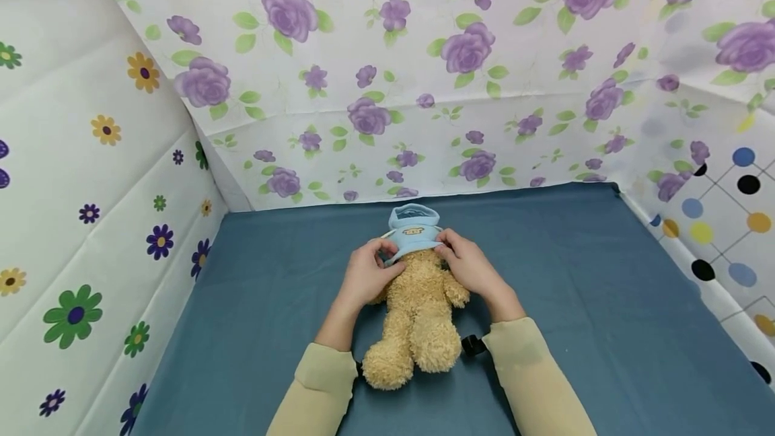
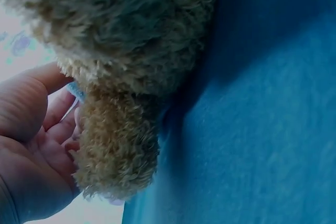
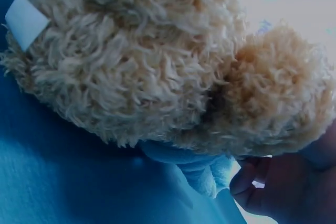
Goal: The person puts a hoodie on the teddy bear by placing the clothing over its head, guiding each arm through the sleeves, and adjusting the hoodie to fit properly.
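A curly tan teddy bear (image 1: pixel 418 291) lies on its back, legs toward me. A small light-blue garment (image 1: pixel 413 237) with a little brown emblem covers its head, the round neck opening at the far end. My left hand (image 1: pixel 368 273) grips the garment's lower edge on the left, thumb nearest me. On the right side my right hand (image 1: pixel 471 264) pinches the same edge; the right wrist view shows its fingertips at the blue cloth (image 3: pixel 207 174). Fur hides much of the left fingers in the left wrist view, beside the bear's arm (image 2: pixel 118 145). The bear's face is hidden.
Under the bear spreads a blue-grey cloth-covered table (image 1: pixel 272 301). A wall sheet with purple roses (image 1: pixel 369 116) rises behind it, and flowered and dotted sheets stand at the sides. A white tag (image 3: pixel 26 22) sticks out of the bear's fur.
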### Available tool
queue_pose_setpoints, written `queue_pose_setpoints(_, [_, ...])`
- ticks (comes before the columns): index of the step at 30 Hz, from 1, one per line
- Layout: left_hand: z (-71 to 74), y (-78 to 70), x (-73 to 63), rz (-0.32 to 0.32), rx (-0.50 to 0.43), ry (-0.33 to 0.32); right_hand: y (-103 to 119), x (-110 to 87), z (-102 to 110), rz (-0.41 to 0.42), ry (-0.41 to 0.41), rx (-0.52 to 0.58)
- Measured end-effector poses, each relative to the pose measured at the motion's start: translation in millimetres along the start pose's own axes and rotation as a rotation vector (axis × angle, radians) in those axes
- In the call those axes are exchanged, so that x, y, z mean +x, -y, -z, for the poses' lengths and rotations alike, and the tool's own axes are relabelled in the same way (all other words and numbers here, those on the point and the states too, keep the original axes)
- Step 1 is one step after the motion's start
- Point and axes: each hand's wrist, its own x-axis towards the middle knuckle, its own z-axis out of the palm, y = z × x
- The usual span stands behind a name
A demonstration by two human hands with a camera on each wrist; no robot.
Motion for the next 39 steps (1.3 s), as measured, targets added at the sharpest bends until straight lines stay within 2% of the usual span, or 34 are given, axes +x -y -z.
queue_pose_setpoints(4, [-6.3, 0.4, 0.3, -0.006, 0.037, -0.037, 0, 1.7, 0, 0.040, 0.031, -0.044])
queue_pose_setpoints(8, [-11.7, 1.2, 1.3, -0.006, 0.081, -0.035, -2, 1.9, -3, 0.046, 0.039, -0.082])
queue_pose_setpoints(13, [-13.5, 1.3, 1.0, -0.036, 0.125, -0.005, 0, 0.0, -9, 0.017, -0.009, -0.186])
queue_pose_setpoints(16, [-13.2, 2.1, 0.7, -0.096, 0.141, 0.014, 5, -0.7, -13, 0.033, -0.067, -0.267])
queue_pose_setpoints(18, [-12.0, 1.3, 0.3, -0.147, 0.111, 0.070, 7, 0.0, -17, 0.037, -0.118, -0.325])
queue_pose_setpoints(21, [-7.9, -1.0, 0.2, -0.217, 0.041, 0.200, 8, 1.4, -23, 0.021, -0.190, -0.385])
queue_pose_setpoints(24, [0.1, -3.8, 0.2, -0.226, 0.007, 0.310, 5, 2.9, -23, 0.000, -0.218, -0.349])
queue_pose_setpoints(27, [12.4, -1.2, -0.8, -0.185, 0.016, 0.348, -2, 3.6, -16, 0.008, -0.159, -0.225])
queue_pose_setpoints(31, [28.0, 4.8, -3.0, -0.130, 0.010, 0.373, -13, -1.2, 1, 0.017, 0.003, -0.065])
queue_pose_setpoints(35, [35.6, 8.1, -3.6, -0.118, 0.029, 0.380, -20, -7.8, 17, 0.030, 0.129, -0.027])
queue_pose_setpoints(39, [37.2, 10.9, -3.9, -0.093, 0.112, 0.359, -23, -10.6, 23, 0.046, 0.201, -0.024])
